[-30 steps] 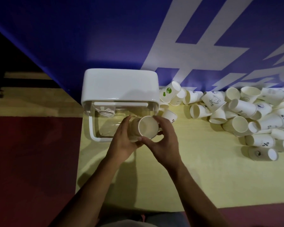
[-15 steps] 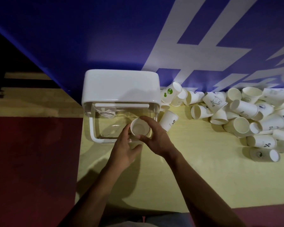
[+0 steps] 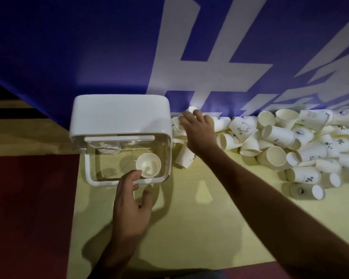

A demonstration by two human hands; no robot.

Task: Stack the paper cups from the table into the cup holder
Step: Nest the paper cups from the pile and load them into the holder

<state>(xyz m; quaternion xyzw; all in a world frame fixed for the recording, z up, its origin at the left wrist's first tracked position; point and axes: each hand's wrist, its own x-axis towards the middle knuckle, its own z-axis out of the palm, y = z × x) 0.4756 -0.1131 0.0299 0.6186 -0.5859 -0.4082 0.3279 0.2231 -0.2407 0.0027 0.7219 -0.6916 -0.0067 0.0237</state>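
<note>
The cup holder [image 3: 120,115] is a clear box with a white lid raised at the back, at the table's left end. A white paper cup [image 3: 148,165] stands upright inside it, near its front right corner. My left hand [image 3: 132,202] hovers at the holder's front rim, fingers apart, fingertips just short of that cup. My right hand [image 3: 197,129] reaches over the near end of the cup pile [image 3: 280,143], fingers spread on a cup [image 3: 192,109] by the wall; whether it grips the cup is unclear.
The yellow table [image 3: 189,228] ends just left of the holder, with red floor [image 3: 28,208] beyond. A blue wall with white lettering [image 3: 189,57] backs the table. Cups lie on their sides across the right side, one [image 3: 186,158] leaning by the holder.
The cup both hands held now stands in the holder. My right hand has let go and moved right and back to the pile. My left hand has drawn back slightly.
</note>
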